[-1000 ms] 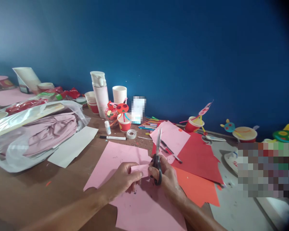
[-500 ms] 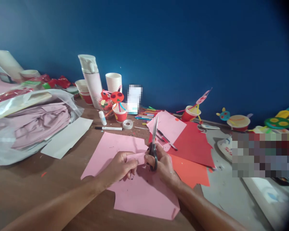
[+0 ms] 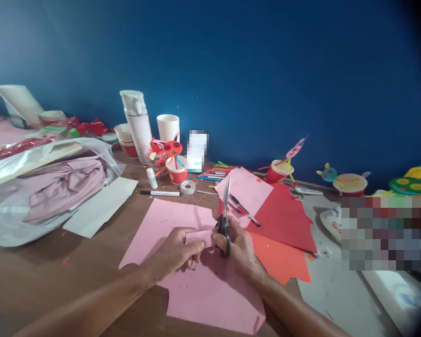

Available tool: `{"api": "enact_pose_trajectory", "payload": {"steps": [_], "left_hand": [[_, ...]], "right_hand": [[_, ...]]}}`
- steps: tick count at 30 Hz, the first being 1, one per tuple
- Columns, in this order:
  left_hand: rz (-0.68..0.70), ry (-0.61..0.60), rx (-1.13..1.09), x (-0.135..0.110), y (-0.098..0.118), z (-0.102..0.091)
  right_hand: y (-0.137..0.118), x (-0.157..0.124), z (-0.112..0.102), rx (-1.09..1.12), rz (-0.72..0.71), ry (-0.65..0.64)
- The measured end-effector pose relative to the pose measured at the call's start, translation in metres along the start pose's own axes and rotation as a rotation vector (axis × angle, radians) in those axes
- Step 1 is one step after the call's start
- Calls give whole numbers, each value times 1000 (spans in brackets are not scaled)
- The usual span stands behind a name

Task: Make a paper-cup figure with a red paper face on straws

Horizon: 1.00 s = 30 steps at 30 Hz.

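Note:
A small folded piece of pink paper (image 3: pixel 200 237) is held above a larger pink sheet (image 3: pixel 217 299). My left hand (image 3: pixel 182 248) pinches its left part between thumb and fingers. On its right end, my right hand (image 3: pixel 236 238) grips the paper and also carries black-handled scissors (image 3: pixel 225 231). The scissors' blades point up and away, close together, and do not touch the paper. The large sheet lies flat on the brown table, with cut-out notches along its edges and a few dark marks.
Beyond the hands are a glue stick (image 3: pixel 151 178), a marker (image 3: pixel 160 193), a tape roll (image 3: pixel 187 187), pens (image 3: pixel 244 210) and a decorated cup (image 3: pixel 176 169). Red paper (image 3: pixel 284 217) and orange paper (image 3: pixel 280 257) lie right. A plastic bag (image 3: pixel 56 196) and a white flask (image 3: pixel 138 128) stand left.
The whole scene sits slightly lower in the view. Both hands keep their hold on the small pink paper, and the scissors remain in my right hand.

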<state>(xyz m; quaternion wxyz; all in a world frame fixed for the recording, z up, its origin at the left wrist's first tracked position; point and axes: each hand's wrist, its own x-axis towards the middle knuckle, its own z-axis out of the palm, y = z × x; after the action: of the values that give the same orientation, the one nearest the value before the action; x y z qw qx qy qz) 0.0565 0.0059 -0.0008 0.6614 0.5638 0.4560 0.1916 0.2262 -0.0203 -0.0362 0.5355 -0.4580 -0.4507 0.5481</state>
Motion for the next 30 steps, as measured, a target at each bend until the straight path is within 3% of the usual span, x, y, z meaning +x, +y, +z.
{"api": "enact_pose_trajectory", "payload": {"steps": [14, 19, 23, 27, 30], "left_hand": [[-18, 64, -16, -1, 4, 3], [38, 204, -123, 0, 4, 0], [120, 270, -296, -1, 8, -6], [151, 274, -404, -2, 13, -9], [154, 261, -439, -4, 16, -10]], "right_hand": [[-2, 0, 1, -3, 27, 1], [-8, 2, -1, -4, -66, 34], [-19, -8, 4, -77, -82, -89], [-26, -20, 10, -200, -81, -279], [-26, -24, 14, -223, -77, -342]]}}
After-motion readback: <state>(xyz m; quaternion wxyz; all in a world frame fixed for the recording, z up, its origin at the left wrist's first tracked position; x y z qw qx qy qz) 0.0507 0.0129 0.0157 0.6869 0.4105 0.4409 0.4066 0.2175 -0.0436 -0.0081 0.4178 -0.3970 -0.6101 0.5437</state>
